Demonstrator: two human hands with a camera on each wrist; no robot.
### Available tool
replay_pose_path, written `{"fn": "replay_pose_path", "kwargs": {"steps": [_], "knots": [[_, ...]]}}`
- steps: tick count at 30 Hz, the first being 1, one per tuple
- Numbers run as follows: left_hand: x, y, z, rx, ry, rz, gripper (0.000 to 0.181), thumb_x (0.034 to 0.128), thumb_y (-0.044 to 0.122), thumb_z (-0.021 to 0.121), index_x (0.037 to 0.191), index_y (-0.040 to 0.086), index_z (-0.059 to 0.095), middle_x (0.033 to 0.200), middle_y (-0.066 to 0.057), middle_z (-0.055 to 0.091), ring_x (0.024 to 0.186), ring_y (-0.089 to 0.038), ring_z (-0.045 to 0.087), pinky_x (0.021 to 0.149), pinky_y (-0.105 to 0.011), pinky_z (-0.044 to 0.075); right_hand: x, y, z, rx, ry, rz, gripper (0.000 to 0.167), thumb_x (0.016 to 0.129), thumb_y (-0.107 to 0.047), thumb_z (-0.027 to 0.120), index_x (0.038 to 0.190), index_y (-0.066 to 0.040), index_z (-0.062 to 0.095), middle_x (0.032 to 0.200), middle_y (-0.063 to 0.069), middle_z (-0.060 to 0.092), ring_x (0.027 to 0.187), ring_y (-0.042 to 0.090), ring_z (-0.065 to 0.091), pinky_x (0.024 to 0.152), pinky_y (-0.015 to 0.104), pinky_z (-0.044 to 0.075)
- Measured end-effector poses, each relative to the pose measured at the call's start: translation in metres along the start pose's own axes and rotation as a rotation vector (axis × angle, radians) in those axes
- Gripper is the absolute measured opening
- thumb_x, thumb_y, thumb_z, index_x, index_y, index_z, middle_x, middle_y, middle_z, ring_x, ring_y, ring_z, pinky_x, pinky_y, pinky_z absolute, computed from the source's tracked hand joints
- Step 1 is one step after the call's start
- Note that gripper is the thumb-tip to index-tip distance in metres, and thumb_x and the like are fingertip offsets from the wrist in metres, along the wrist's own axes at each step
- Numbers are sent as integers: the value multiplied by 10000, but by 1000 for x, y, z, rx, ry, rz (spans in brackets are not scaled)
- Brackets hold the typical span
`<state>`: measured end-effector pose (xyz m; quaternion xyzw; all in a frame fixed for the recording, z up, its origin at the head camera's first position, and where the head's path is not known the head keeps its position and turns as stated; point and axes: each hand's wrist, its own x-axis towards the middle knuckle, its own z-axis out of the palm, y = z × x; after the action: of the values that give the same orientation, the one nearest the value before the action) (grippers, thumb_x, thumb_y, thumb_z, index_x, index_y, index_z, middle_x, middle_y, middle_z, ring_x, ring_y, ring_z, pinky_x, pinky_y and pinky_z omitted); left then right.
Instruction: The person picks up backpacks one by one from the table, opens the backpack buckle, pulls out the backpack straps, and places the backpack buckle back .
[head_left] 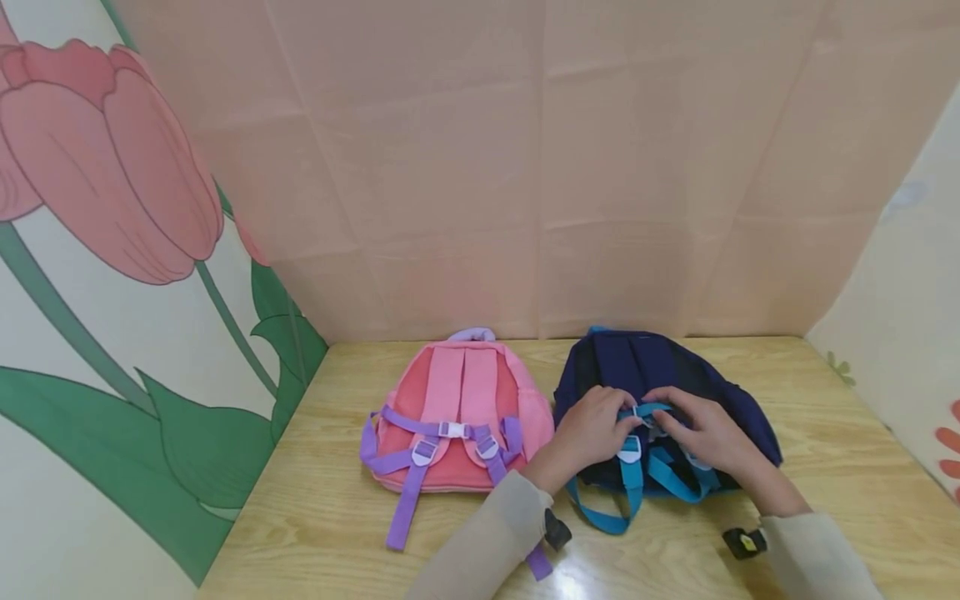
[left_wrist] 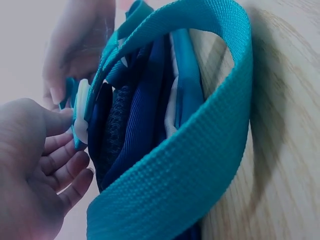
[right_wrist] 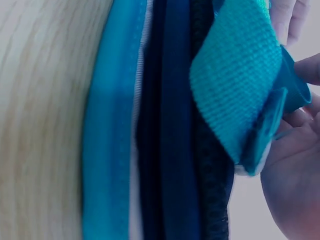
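The navy backpack (head_left: 651,367) sits right of centre on the wooden bench (head_left: 292,508), its strap side facing up, its top close to the bench's back edge, where a pinkish-brown covered wall (head_left: 525,167) rises. Both hands meet over its middle: the left hand (head_left: 596,423) has its grip pinching the upper blue strap (head_left: 647,409) beside a white plastic piece (left_wrist: 82,112), the other fingers loosely bent below; the right hand (head_left: 707,429) has its grip closed, thumb against fingers, on a folded length of the same strap. Little space separates the two sets of fingertips. In front of the bag, a lower strap loop (head_left: 609,524) droops onto the wood, leaving an opening inside its curve. On the left, the pink backpack (head_left: 444,383) lies just beside the navy one; whether their sides touch cannot be told. Its purple strap end (head_left: 405,512) reaches forward past its bottom edge, and the left sleeve (head_left: 487,533) crosses near its lower right corner, so room on that side is tight. Wider strips of wood run from the pink bag out to the tulip-painted wall (head_left: 45,317), and from the navy bag's right end to the right wall (head_left: 903,333). Toward the wearer the wood continues out of the picture, with the bench's front edge beyond view.
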<state>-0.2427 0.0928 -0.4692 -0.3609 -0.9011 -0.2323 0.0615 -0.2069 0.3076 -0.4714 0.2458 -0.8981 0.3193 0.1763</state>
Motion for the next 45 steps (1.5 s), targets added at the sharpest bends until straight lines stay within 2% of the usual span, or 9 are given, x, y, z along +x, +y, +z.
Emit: {"fn": "replay_pose_path", "kwargs": {"steps": [5, 15, 23, 31, 37, 45], "knots": [[0, -1, 2, 17, 14, 19, 244, 1032, 389, 572, 1185, 222, 661, 1084, 107, 644, 1014, -41, 542, 882, -95, 432, 3, -3, 1, -33, -4, -31, 201, 932, -29, 699, 1111, -116, 680, 984, -13, 711, 757, 4, 551, 643, 269, 500], [0, -1, 2, -13, 28, 16, 273, 1035, 406, 558, 1208, 221, 658, 1124, 108, 652, 1033, -37, 542, 880, -98, 437, -1, 1, -1, 36, 8, 45, 156, 965, -53, 666, 1097, -135, 658, 883, -58, 663, 695, 20, 543, 598, 222, 448], [1, 0, 3, -14, 4, 5, 268, 1032, 402, 564, 1207, 222, 657, 1097, 110, 640, 1010, -30, 531, 855, -99, 441, 0, 0, -3, 22, -11, 31, 185, 963, -67, 675, 1131, -145, 665, 968, -35, 693, 727, 16, 551, 620, 217, 457], [1, -1, 4, -4, 11, 20, 257, 1037, 391, 560, 1201, 216, 652, 1093, 107, 637, 1016, -35, 531, 862, -96, 436, 2, -2, -3, 4, -18, 26, 142, 958, -87, 691, 1083, -153, 674, 938, -43, 690, 736, 13, 554, 635, 219, 472], [1, -1, 4, -23, 12, 15, 269, 1035, 402, 560, 1207, 217, 655, 1111, 109, 646, 1030, -32, 537, 878, -98, 438, 0, 0, -5, 0, -6, 51, 142, 966, -87, 677, 1091, -150, 662, 932, -49, 684, 738, 18, 546, 637, 218, 456], [3, -2, 6, -2, 20, 11, 246, 1036, 398, 562, 1182, 228, 662, 1074, 126, 639, 1029, -25, 543, 852, -93, 431, 2, -2, -4, 25, -46, 72, 156, 985, -114, 663, 1134, -157, 675, 959, -43, 695, 710, 15, 546, 614, 231, 458]]}}
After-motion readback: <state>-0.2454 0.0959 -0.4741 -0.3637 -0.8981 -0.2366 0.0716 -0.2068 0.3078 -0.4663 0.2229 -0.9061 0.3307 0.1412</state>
